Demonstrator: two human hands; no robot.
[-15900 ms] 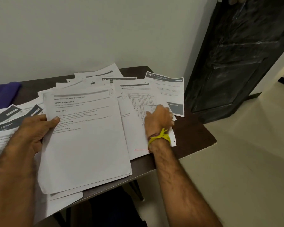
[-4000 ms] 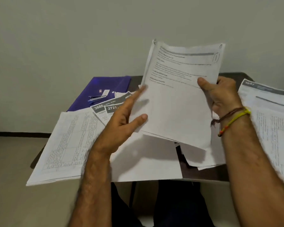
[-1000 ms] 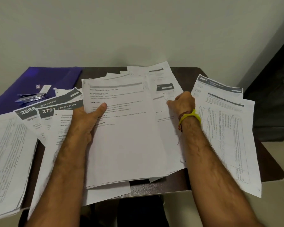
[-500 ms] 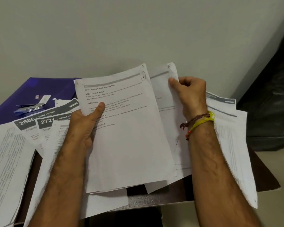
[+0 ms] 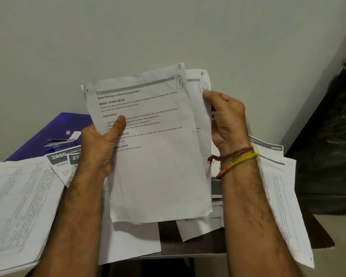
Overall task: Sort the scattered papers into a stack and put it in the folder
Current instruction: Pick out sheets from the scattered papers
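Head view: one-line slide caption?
Both hands hold a sheaf of papers above a paper-strewn table.

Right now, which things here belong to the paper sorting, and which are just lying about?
Part of the job:
held stack, gripped by left hand and right hand
loose papers on the table
blue folder

Lying about:
stapler on the folder
dark door

the white printed paper sheets (image 5: 158, 176) have grey header bars and black text. the flat plastic folder (image 5: 54, 128) is purple-blue. the thin thread bracelets (image 5: 236, 158) are brown and yellow with orange beads.
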